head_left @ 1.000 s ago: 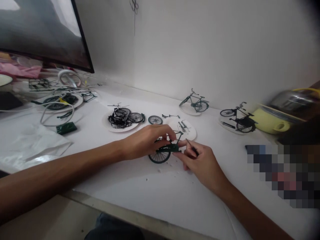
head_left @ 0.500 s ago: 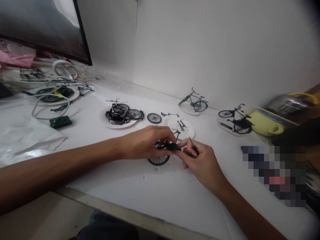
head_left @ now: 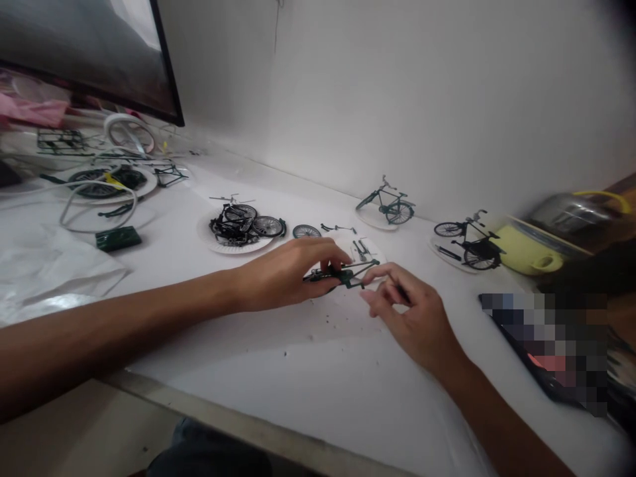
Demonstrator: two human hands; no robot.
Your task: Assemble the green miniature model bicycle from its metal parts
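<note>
Two bare hands meet over a glossy white surface (head_left: 348, 397) sprinkled with tiny dark specks, at work on a small dark green model bicycle with a slim tubular frame (head_left: 348, 275). The left hand (head_left: 298, 271) grips it from above between thumb and fingers. The right hand (head_left: 417, 311) is just beside its free end, thumb and forefinger spread slightly apart; a thin dark stick-like tool (head_left: 401, 292) is tucked among its other fingers. Whether the forefinger touches the frame is hard to tell. Half a second ago those right fingertips were closed at the frame, and a round spoked wheel showed below the left hand; now the bicycle lies flatter and that wheel is mostly hidden. The turn seems to offer the right fingers a different side of the frame, the left hand bearing the hold alone. Just beyond lie thin metallic-looking parts (head_left: 362, 250), a loose dark spoked wheel (head_left: 307, 231) and a white paper plate (head_left: 238, 251) heaped with black bicycle parts (head_left: 231, 228). Farther back, a green upright model bicycle (head_left: 385, 204) stands near the plain pale wall (head_left: 322, 86).
</note>
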